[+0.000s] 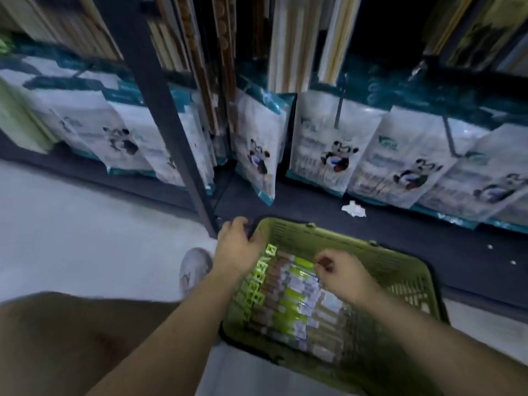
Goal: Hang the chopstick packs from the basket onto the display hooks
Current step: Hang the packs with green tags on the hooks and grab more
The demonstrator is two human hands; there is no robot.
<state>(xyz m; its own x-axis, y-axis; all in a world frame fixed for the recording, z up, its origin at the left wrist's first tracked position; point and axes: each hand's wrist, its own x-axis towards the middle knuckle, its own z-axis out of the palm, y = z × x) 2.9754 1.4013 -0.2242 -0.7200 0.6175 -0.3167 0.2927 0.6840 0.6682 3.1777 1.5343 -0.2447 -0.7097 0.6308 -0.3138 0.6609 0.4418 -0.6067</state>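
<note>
A green plastic basket (400, 278) sits on the floor in front of the shelving, filled with several chopstick packs (288, 304) that have green labels. My left hand (238, 247) rests over the basket's far left corner, its fingers curled on the rim and touching the top of the packs. My right hand (340, 271) hovers over the middle of the packs, fingers bent and pinching at the top of a pack. Whether it has lifted one I cannot tell. Hanging chopstick packs (288, 44) fill the display above.
Panda-printed bags (328, 144) line the bottom shelf behind the basket. A dark shelf upright (160, 110) stands left of the basket. A crumpled white scrap (353, 209) lies on the dark shelf base. My shoe (194, 270) and my knee (57, 338) are at the left.
</note>
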